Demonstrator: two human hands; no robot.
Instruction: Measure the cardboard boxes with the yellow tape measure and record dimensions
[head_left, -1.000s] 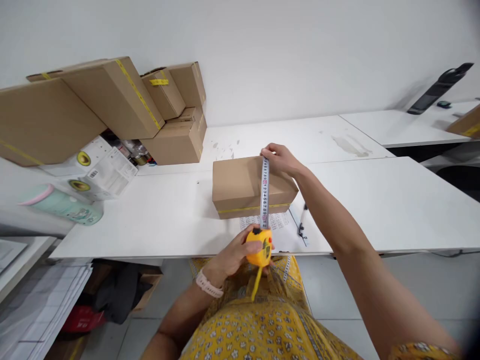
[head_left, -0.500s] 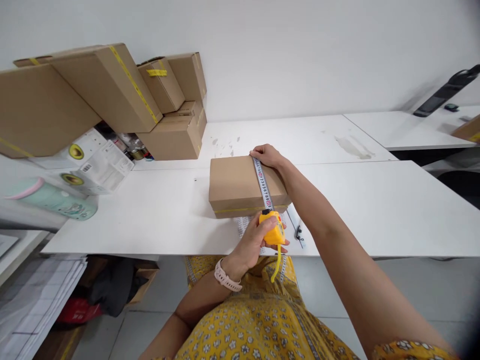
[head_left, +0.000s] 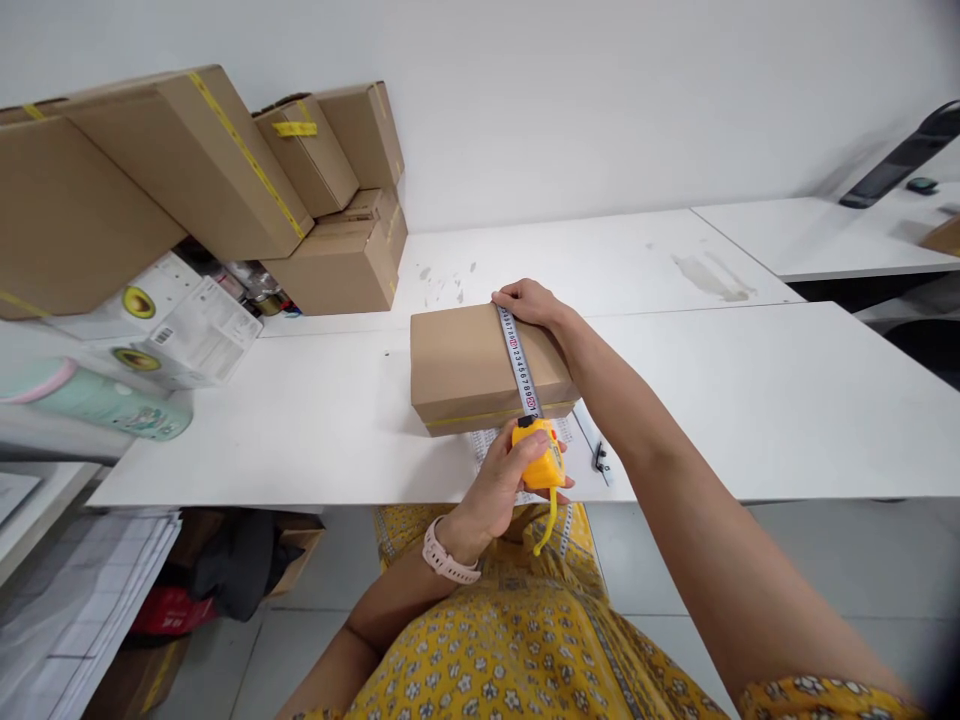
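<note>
A small brown cardboard box (head_left: 465, 362) with a yellow tape line lies on the white table (head_left: 315, 430). My left hand (head_left: 504, 478) is closed round a yellow tape measure (head_left: 537, 457) at the box's near edge. Its white blade (head_left: 519, 362) runs flat across the box top. My right hand (head_left: 531, 303) pins the blade's end down at the box's far edge, fingers pressed together. A printed sheet (head_left: 525, 442) lies under and in front of the box.
Several big cardboard boxes (head_left: 202, 170) are stacked at the back left, above white avocado-print cartons (head_left: 169, 325) and a mint-green bottle (head_left: 105, 402). A black pen (head_left: 600, 458) lies right of the sheet. More white tables (head_left: 817, 235) stand at the right.
My left hand has brought the tape measure case forward and down to the box's near edge. The blade, raised before, now lies flat on the box top. My right hand stays put.
</note>
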